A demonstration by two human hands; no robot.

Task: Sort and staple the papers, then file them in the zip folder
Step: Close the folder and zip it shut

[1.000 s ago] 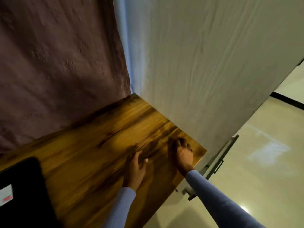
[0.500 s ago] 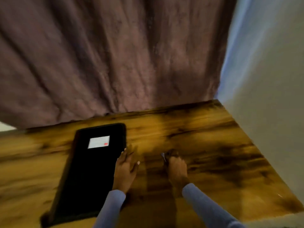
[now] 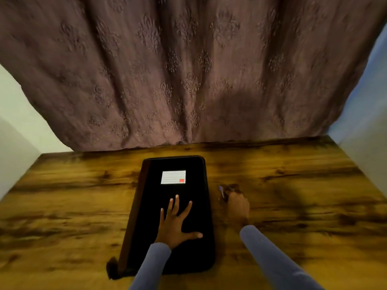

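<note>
Mauve patterned curtain fabric (image 3: 188, 70) was hung behind a wooden desk (image 3: 293, 185) flanked by pale walls (image 3: 18, 126) on both sides. One black zip folder (image 3: 173, 206), marked by one white label (image 3: 173, 177), was laid lengthwise at the desk's centre, its near end close to the front edge. One left hand (image 3: 174, 223) was pressed flat on the folder, fingers (image 3: 177, 203) spread wide, the label just beyond the fingertips. One right hand (image 3: 236, 204) was rested on bare wood just beside the folder's right edge, fingers curled around a small, blurred object (image 3: 221, 191) that could not be identified. Open desk was left on either side of both hands.
</note>
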